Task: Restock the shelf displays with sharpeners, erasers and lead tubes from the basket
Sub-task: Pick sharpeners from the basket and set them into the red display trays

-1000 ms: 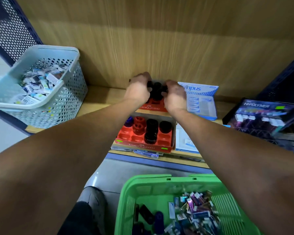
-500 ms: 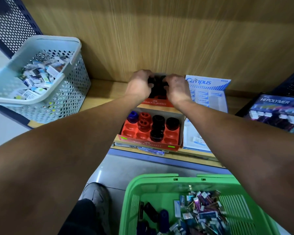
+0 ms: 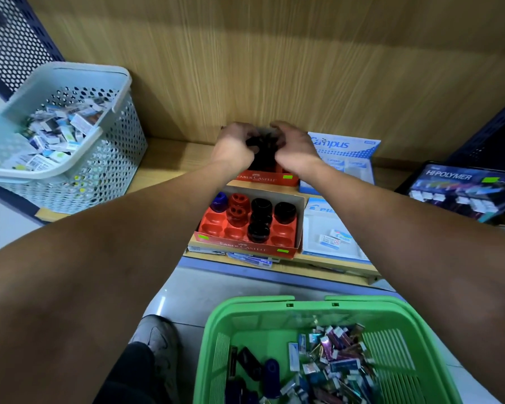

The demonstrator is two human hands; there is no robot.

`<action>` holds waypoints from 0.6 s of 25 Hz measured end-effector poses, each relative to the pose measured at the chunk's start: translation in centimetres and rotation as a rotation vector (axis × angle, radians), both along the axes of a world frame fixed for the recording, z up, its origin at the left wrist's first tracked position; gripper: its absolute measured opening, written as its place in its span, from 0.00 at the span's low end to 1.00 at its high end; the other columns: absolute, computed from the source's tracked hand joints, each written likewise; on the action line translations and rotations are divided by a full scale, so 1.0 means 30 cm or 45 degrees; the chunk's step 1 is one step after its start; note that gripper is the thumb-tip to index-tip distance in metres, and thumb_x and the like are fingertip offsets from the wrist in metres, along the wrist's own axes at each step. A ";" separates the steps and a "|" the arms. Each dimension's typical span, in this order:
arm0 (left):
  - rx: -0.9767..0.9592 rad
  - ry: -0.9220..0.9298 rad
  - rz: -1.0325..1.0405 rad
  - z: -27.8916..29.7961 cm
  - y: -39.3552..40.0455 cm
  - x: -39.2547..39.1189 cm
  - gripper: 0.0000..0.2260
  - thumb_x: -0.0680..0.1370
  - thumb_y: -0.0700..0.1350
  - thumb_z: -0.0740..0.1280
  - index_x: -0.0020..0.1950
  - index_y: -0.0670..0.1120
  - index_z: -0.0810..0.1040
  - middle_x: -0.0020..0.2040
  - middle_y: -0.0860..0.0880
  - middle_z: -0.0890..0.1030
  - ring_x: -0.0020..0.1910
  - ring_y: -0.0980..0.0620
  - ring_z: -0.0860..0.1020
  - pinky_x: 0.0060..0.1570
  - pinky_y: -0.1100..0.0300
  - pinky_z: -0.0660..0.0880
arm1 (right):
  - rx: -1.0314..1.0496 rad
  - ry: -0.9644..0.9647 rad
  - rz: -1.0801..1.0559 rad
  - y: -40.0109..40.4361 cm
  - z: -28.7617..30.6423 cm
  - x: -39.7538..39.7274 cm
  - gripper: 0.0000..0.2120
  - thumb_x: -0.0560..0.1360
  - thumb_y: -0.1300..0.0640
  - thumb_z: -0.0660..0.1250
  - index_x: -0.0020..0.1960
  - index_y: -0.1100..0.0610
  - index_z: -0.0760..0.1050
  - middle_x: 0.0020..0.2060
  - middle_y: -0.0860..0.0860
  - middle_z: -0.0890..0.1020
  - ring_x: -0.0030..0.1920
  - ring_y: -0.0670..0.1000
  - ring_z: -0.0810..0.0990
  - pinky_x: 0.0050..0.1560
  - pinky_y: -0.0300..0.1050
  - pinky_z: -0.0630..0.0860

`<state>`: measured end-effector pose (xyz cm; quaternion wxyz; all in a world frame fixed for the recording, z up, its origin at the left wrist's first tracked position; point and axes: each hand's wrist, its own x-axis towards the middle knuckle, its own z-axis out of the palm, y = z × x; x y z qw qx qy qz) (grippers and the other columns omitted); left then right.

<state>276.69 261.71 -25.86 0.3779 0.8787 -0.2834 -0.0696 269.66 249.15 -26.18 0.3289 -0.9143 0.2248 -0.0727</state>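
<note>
Both my hands reach to the back of the wooden shelf over the rear red display box (image 3: 267,178). My left hand (image 3: 236,144) and my right hand (image 3: 295,147) curl their fingers round a cluster of black sharpeners (image 3: 263,160) standing in that box; the fingertips are blurred. In front lies a second red display box (image 3: 243,248) holding a blue sharpener (image 3: 218,198), red sharpeners (image 3: 238,207) and black sharpeners (image 3: 260,220), with several empty wells. The green basket (image 3: 263,312) below holds small packets (image 3: 336,363) and dark sharpeners (image 3: 250,365).
A pale blue perforated basket (image 3: 105,170) of small boxes stands at the shelf's left. Right of the red boxes are a Campus box (image 3: 344,145), a white eraser tray (image 3: 325,228) and a Hi-Polymer display (image 3: 461,182). My shoe (image 3: 156,339) is on the floor.
My hands have stayed at the rear box and drawn closer together over the black sharpeners. The view has shifted slightly.
</note>
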 end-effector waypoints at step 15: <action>0.508 -0.214 -0.053 -0.024 0.069 -0.028 0.19 0.75 0.34 0.68 0.65 0.46 0.78 0.64 0.43 0.76 0.61 0.43 0.77 0.60 0.56 0.74 | -0.201 -0.067 -0.056 -0.005 -0.073 -0.015 0.18 0.73 0.67 0.70 0.61 0.55 0.78 0.56 0.54 0.81 0.53 0.54 0.79 0.52 0.40 0.72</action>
